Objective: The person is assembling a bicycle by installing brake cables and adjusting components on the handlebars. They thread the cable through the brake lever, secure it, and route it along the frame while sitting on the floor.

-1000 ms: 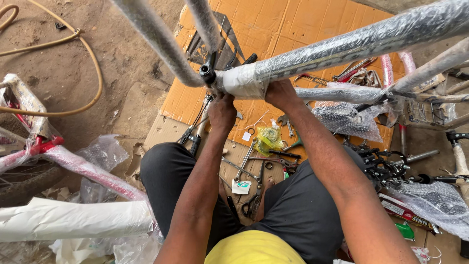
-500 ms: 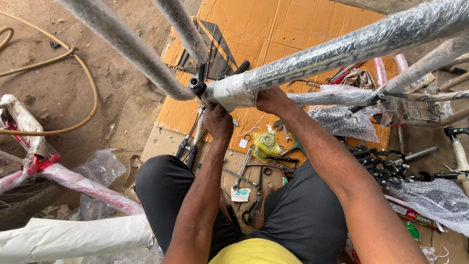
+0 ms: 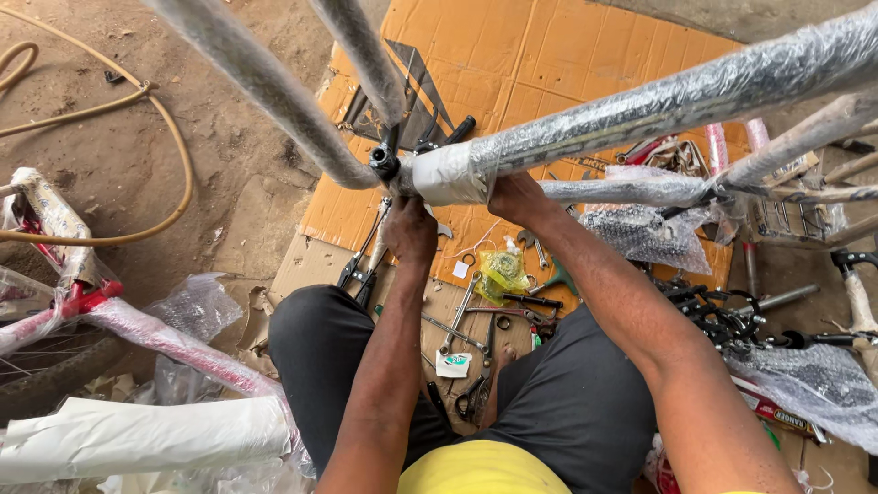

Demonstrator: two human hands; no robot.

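Bare dirt ground (image 3: pixel 137 146) under soft daylight, with flattened orange cardboard (image 3: pixel 549 64) spread across it. A tan hose (image 3: pixel 178 155) loops over the dirt at left, near crumpled plastic wrap (image 3: pixel 197 306).

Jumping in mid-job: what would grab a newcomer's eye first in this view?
The wrapped bicycle frame crossing the top, its tubes meeting at a white-taped joint in the upper middle. Both hands reach up to that joint: the left hand just below it, the right hand under the thick tube. Beneath, wrenches and other tools lie scattered on orange cardboard.
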